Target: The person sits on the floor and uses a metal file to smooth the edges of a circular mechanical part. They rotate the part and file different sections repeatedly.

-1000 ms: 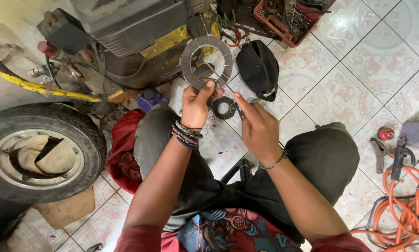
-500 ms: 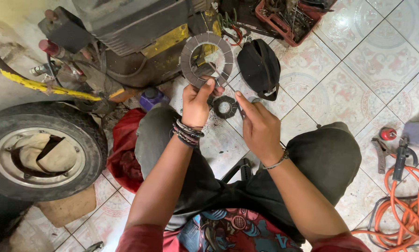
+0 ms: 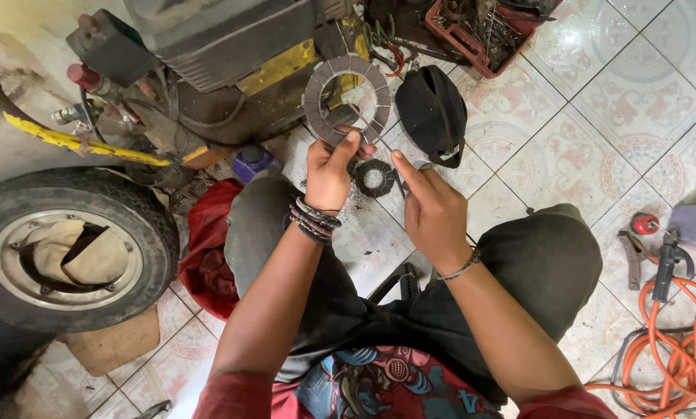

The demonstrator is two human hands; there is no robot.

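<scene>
My left hand holds up a flat grey friction ring with segmented pads, pinched at its lower rim. My right hand grips a thin metal tool whose tip reaches up inside the ring's opening. Just below the ring, on the tiled floor between my knees, lies a small dark toothed ring part. Beaded bracelets sit on my left wrist and a thin one on my right.
A small vehicle's engine with a yellow frame stands ahead. A tyre on a rim lies left, a red cloth beside it. A black pouch, a red tool tray, an orange hose and pliers lie right.
The ring and both hands have stayed in nearly the same place; the right hand's tool has shifted slightly inside the ring.
</scene>
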